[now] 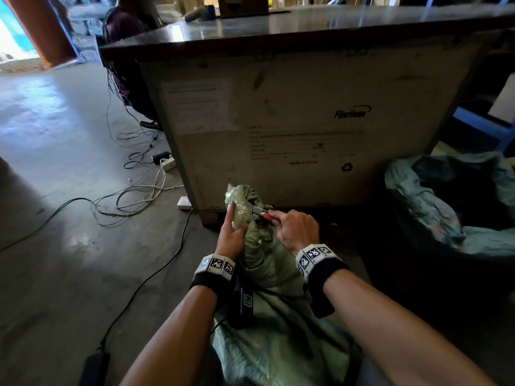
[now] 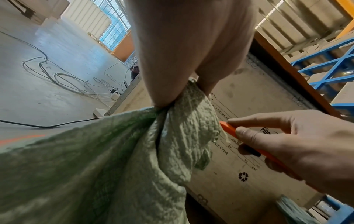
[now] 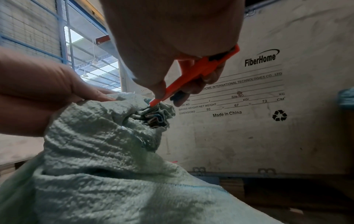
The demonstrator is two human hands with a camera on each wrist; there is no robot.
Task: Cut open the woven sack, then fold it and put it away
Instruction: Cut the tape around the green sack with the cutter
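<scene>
**Cutter at the tied neck of the green sack**

The green woven sack [image 1: 278,324] stands on the concrete floor [image 1: 55,246] at 6 o'clock in the head view, between the person's forearms, its bunched neck rising toward the centre. The left hand [image 1: 232,232] has its grip clenched around the gathered neck from the 9 o'clock side, forefinger stretched up along the fabric. The right hand [image 1: 296,228] grasps an orange utility cutter [image 3: 193,75], fingers and thumb curled on the handle; its tip touches the knotted bunch of fabric at the very top of the neck, coming in from 3 o'clock. Just behind the sack stands a large wooden crate [image 1: 306,121] printed "FiberHome" and "Made in China". At 3 o'clock, beside the crate, a blue-green sack [image 1: 446,201] sits slumped with its mouth wide. Loose cables [image 1: 139,196] and a white power strip [image 1: 168,163] lie on the floor toward 9 o'clock.
</scene>
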